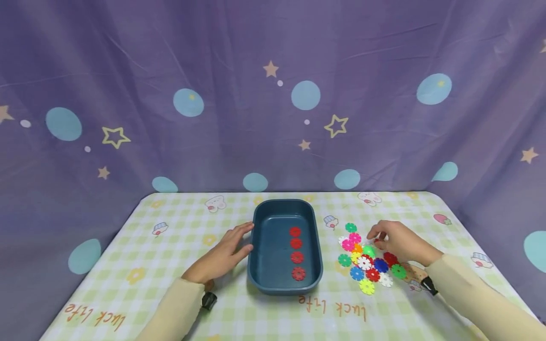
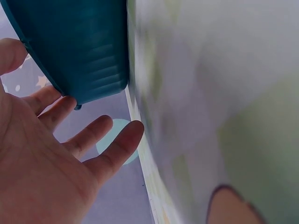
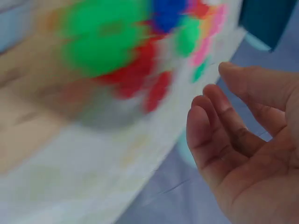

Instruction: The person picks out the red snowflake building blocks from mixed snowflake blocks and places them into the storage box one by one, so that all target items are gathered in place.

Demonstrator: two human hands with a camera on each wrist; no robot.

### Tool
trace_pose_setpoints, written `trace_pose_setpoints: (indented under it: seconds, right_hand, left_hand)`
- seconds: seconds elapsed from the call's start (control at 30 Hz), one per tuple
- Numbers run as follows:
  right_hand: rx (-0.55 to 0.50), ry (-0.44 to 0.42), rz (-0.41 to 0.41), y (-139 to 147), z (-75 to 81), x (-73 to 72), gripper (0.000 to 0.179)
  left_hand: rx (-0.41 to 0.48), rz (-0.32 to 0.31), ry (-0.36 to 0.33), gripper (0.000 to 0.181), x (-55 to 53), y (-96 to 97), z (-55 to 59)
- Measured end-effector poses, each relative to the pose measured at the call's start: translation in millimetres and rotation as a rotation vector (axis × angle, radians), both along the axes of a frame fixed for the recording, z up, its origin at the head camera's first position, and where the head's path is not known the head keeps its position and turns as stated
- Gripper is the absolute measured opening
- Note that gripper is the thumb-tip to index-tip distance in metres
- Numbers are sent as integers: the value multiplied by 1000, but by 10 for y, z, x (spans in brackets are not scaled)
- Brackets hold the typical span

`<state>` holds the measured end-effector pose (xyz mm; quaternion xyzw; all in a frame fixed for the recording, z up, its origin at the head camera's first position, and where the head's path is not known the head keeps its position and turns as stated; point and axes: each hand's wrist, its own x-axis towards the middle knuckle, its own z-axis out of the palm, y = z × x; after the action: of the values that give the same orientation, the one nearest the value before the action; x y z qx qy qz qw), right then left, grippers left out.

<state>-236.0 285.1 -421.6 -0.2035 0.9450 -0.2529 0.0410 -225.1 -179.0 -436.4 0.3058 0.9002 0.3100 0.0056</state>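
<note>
A dark teal rectangular tray (image 1: 284, 290) sits on the table, with several red snowflake discs (image 1: 298, 273) in a column along its right side. My left hand (image 1: 225, 254) rests its fingertips against the tray's left rim, fingers mostly straight. In the left wrist view, the fingers (image 2: 58, 109) touch the edge of the tray (image 2: 88, 46). To the right lies a loose pile of colourful snowflake discs (image 1: 364, 262). My right hand (image 1: 403, 240) hovers over the pile's far right side, fingers loosely bent. Nothing shows between thumb and fingers of the right hand (image 3: 247, 140) in its wrist view.
The pile includes green, pink, white, yellow, blue and red discs, some overlapping. A checked tablecloth (image 1: 179, 246) printed with cartoons and lettering covers the table. Behind it hangs a purple curtain (image 1: 239, 94) with stars and ovals. Each wrist wears a black strap (image 1: 209, 300).
</note>
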Motion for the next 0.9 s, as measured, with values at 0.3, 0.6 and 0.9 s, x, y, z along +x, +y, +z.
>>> trace_pose_setpoints:
  seconds: [0.3, 0.6, 0.9]
  right_hand:
    - [10, -16, -111, 217, -280, -8, 25]
    - [-18, -65, -163, 183, -318, -12, 22]
    - [-38, -16, -103, 176, -260, -10, 25]
  left_hand:
    - [11, -3, 10, 56, -2, -18, -6]
    - [-1, 0, -13, 59, -3, -13, -11]
    - [-8, 15, -37, 59, 2, -19, -4]
